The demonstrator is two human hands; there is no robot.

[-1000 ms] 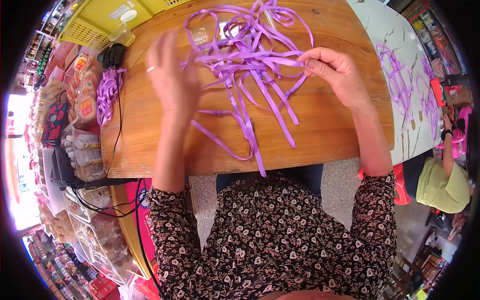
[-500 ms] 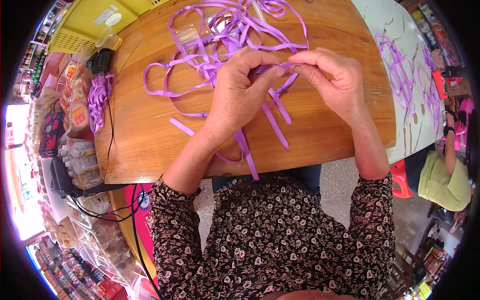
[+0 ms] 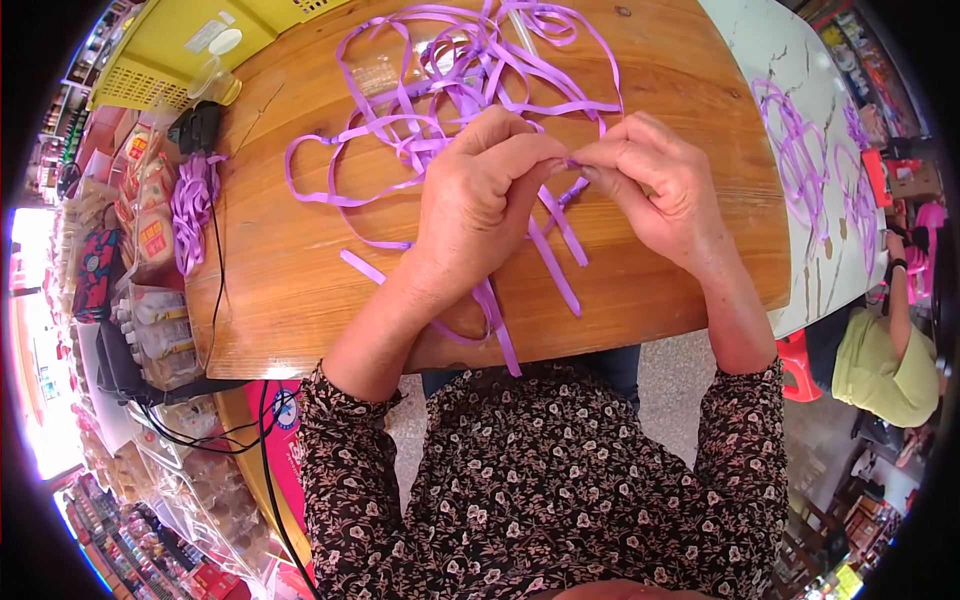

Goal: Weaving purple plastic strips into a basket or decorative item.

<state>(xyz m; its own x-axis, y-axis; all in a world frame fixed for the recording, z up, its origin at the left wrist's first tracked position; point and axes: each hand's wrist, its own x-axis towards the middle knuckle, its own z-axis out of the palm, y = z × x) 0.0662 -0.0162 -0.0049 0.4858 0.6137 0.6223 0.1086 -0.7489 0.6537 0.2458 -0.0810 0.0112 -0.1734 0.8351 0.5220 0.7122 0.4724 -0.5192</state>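
Above the wooden table (image 3: 650,280), my left hand (image 3: 478,185) and my right hand (image 3: 655,190) meet with fingertips almost touching. Both pinch a purple ribbon (image 3: 554,268), and a small purple bit of it shows between the thumbs and forefingers. Cut ribbon ends hang down below the fingers toward the near table edge. A small darker purple piece, perhaps a knot or clasp, sits on the ribbon just under my right thumb. Behind my hands lies a loose tangle of purple ribbon (image 3: 408,115); part of it is hidden by my left hand.
A yellow plastic crate (image 3: 160,60) and a clear cup (image 3: 215,84) stand at the far left. Nearby hang a purple ribbon bundle (image 3: 194,210) and a black cable. On the right, a white marbled table (image 3: 800,290) carries more ribbon loops. Another person (image 3: 885,360) sits beyond it.
My hands have come nearer to me and closer together. The ribbon stretch that showed between them is now mostly covered by the pinched fingers.
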